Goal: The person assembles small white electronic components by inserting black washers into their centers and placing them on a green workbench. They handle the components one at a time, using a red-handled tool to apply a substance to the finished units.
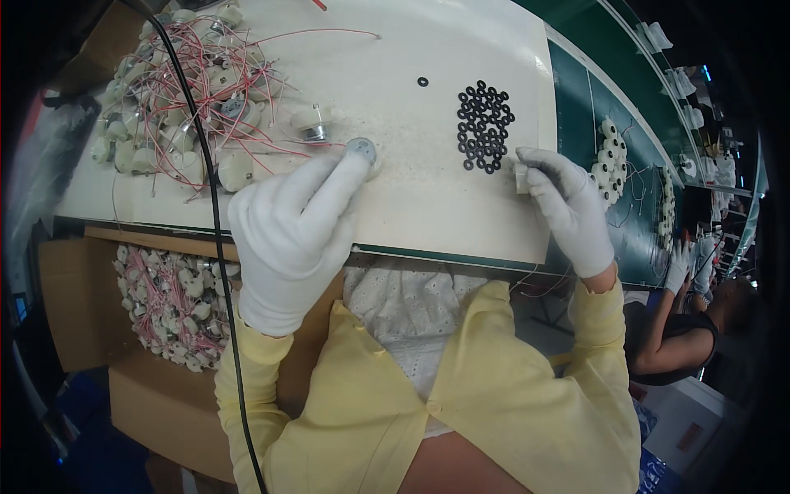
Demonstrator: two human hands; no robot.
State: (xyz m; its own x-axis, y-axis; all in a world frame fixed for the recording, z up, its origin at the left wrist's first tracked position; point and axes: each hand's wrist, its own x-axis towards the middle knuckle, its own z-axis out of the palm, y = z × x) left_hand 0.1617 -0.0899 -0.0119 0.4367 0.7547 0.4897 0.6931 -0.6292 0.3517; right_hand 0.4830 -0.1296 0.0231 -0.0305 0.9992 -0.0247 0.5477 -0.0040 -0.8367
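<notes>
My left hand (292, 222), in a white glove, has its fingers closed at a small round motor (362, 149) with a grey metal end, over the white table sheet (411, 206). Thumb and fingers of my gloved right hand (572, 206) pinch a small whitish plastic part (521, 176) near the sheet's right edge. Just beyond that hand lies a cluster of black rubber rings (484, 123). One single black ring (423, 81) sits apart. Another motor with a white plastic body (313, 123) rests past my left hand.
A heap of motors with pink wires (189, 99) covers the table's left end. Below it stands a cardboard box (156, 403) with more inside. A black cable (216, 206) hangs across the left. White parts (610, 165) line the green surface; a co-worker (683, 337) sits at far right.
</notes>
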